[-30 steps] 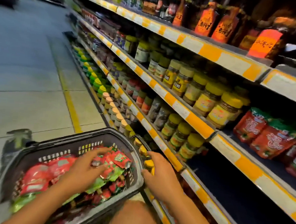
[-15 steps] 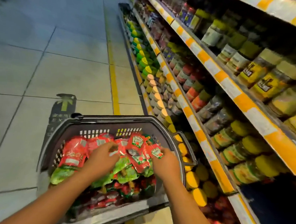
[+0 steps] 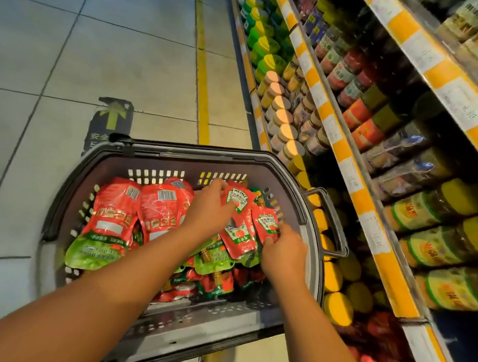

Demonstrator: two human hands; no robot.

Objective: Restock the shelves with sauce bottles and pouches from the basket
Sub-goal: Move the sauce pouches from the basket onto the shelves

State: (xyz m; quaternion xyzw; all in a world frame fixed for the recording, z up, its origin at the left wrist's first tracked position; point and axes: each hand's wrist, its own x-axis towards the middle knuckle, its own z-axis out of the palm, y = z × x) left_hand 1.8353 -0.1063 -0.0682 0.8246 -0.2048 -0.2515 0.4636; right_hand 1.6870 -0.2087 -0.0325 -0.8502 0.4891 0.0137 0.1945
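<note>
The small Heinz pouches (image 3: 239,217) stood bunched at the right end of the basket (image 3: 160,154), their long axes running roughly up and away from the person, caps toward the far wall. The left hand (image 3: 208,212) came at them from the left, its grip curled over the tallest pouch with fingertips at the top edge; the right hand (image 3: 284,250) sat just below and to the right, its grip pinching the lower edge of the rightmost pouch. Both hands touched the bunch, so a lift would go up and then right, toward the shelves (image 3: 344,148) close beside the basket. Two larger red pouches (image 3: 136,210) lay flat at the left end, apart from either hand. How many small pouches each grip actually held could not be told, since the palms hid the contact. The loose heap beneath was half covered by the forearms, and no bottles were visible in the basket.
</note>
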